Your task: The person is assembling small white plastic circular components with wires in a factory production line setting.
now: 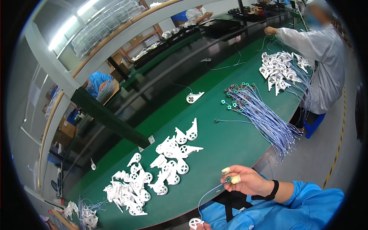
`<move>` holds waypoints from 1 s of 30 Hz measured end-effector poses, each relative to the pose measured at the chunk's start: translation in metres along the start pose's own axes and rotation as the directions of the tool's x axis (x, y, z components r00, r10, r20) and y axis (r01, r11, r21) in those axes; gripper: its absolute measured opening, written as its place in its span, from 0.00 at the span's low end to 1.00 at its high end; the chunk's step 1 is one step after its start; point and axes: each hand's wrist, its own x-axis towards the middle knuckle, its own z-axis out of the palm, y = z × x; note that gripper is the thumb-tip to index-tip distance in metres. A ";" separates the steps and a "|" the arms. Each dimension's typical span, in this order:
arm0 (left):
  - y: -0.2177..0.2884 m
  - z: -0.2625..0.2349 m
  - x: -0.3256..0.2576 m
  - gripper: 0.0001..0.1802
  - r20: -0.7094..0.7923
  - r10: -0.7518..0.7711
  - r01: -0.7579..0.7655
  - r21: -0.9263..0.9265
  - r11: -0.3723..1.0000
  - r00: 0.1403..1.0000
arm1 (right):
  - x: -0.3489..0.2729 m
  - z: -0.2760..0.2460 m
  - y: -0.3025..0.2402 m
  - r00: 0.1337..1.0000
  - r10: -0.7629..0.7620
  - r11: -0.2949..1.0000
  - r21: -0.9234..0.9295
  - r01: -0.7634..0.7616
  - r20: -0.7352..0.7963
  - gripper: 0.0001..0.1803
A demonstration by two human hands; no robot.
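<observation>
My right hand (247, 181), with pale tape on finger and thumb, pinches a small green ring-shaped part (228, 179) at the end of a blue wire (207, 193). From there the wire curves down to my left hand (204, 226) at the lower edge, mostly cut off by the frame. Its fingers grip a white plastic housing (194, 222) with a spoked round end. Both hands are in front of the table's near edge. On the green tabletop (214, 153), left of my hands, lie loose piles of similar white housings (170, 155).
A bundle of blue wires (264, 120) with green and brown ends lies right of centre. Beyond it, a co-worker in white (326, 57) sits by a heap of wired housings (281, 69). One wired housing (194, 98) rests on the conveyor strip. A dark post (111, 117) crosses at left.
</observation>
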 end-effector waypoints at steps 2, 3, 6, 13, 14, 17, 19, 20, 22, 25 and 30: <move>0.000 -0.004 0.004 0.06 0.030 0.005 -0.006 0.012 1.000 1.000 | -0.001 -0.002 0.001 0.999 -0.027 0.999 -0.026 0.027 0.019 0.16; -0.001 -0.006 0.006 0.06 0.058 0.009 -0.011 0.022 1.000 0.998 | -0.002 -0.002 0.002 0.998 -0.051 0.997 -0.052 0.053 0.037 0.16; -0.002 -0.009 0.010 0.06 0.084 0.034 -0.037 0.027 0.999 0.996 | -0.003 -0.001 0.001 0.992 -0.090 0.995 -0.039 0.094 0.087 0.16; -0.001 -0.003 0.013 0.07 0.011 0.129 -0.129 0.058 0.990 0.992 | -0.002 0.002 0.004 0.981 -0.168 0.978 -0.105 0.178 0.099 0.16; 0.000 0.000 0.012 0.10 0.007 0.113 -0.113 0.066 0.991 0.994 | -0.004 0.007 0.002 0.980 -0.183 0.960 -0.200 0.195 0.076 0.16; 0.010 0.022 0.012 0.17 0.164 0.062 -0.044 -0.114 0.993 0.985 | -0.019 0.027 0.017 0.978 -0.186 0.896 -0.392 0.208 0.095 0.15; 0.011 0.039 0.013 0.18 0.298 0.098 -0.052 -0.161 0.986 0.949 | -0.021 0.032 0.020 0.939 -0.164 0.549 -0.763 0.342 0.302 0.13; 0.011 0.047 0.013 0.18 0.310 0.128 -0.077 -0.172 0.982 0.942 | -0.020 0.041 0.024 0.906 -0.178 0.356 -0.833 0.424 0.385 0.13; 0.009 0.057 0.008 0.20 0.364 0.172 -0.107 -0.191 0.976 0.916 | -0.017 0.053 0.033 0.866 -0.205 0.247 -0.832 0.496 0.456 0.14; 0.007 0.063 0.005 0.25 0.389 0.253 -0.282 0.016 0.959 0.885 | -0.013 0.058 0.036 0.794 -0.274 0.021 -0.822 0.569 0.543 0.16; 0.010 0.077 -0.004 0.25 0.392 0.289 -0.318 0.011 0.948 0.873 | -0.011 0.063 0.034 0.733 -0.299 -0.177 -0.790 0.587 0.611 0.18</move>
